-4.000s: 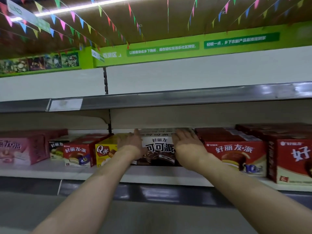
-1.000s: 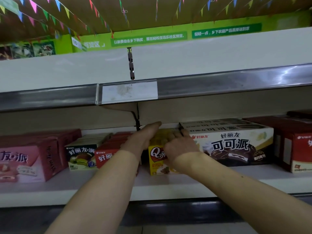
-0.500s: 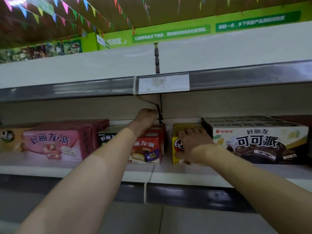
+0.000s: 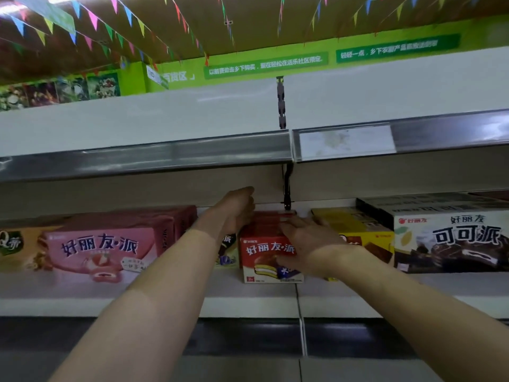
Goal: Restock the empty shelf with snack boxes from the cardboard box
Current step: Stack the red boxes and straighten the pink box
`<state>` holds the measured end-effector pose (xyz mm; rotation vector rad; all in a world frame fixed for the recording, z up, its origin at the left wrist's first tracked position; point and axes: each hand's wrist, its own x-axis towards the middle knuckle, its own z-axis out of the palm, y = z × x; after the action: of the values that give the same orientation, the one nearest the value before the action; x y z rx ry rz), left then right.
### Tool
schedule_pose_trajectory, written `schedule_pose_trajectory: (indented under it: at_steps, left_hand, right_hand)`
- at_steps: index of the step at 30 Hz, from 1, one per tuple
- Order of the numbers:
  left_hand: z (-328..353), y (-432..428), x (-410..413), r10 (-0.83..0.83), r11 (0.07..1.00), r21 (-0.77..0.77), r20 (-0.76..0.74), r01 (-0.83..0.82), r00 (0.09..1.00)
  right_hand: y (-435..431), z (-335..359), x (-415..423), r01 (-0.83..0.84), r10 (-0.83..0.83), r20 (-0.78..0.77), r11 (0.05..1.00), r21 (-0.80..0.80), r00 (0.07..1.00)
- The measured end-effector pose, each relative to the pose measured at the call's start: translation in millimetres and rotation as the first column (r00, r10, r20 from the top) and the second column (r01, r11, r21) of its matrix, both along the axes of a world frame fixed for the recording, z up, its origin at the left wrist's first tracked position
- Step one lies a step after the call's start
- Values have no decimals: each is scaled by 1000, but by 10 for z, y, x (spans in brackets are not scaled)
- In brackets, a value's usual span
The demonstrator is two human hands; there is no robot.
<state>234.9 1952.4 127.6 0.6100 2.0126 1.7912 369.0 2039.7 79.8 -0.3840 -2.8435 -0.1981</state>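
Red box [image 4: 264, 250]: 1 rectangular carton of glossy card, standing on the white shelf [image 4: 82, 295], with a yellow box [image 4: 355, 224] just to its right. Your right hand [image 4: 309, 245] grips it, fingers flat across the top and thumb on the front. Your left hand [image 4: 234, 213] sits against its left side; its fingertips are hidden, so you cannot tell the grip.

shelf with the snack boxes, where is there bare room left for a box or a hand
Free: the bare front strip of the shelf, ahead of the box fronts, and the gap over the box tops, under the upper shelf. Crowded: the row from pink box to cocoa box, with left hand and right hand at the red box.
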Motion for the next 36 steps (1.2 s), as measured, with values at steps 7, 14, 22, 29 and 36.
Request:
schedule_pose_trajectory:
  at_steps: [7,14,22,29,36]
  left_hand:
    - [-78,239,-82,-67,997,-48,34,68,997]
    - [-134,237,-154,-83,996,-21,127,87,988]
    - [-160,355,42,-165,986,51,279,157,946]
    - [-133,376,229,-96,991,111,207,75,974]
    - [-278,340,332,-73,982,-182,-83,57,994]
  right_hand:
    - [-13,18,-75,63,-63,5,998,4,998]
    - [-6,30,-62,67,-68,18,996,57,998]
    - [189,78,144,87,-91,48,993,78,995]
    - [261,30,174,72,-74,35,996,46,997]
    - [289,-24,220,85,-85,37,996,-4,996]
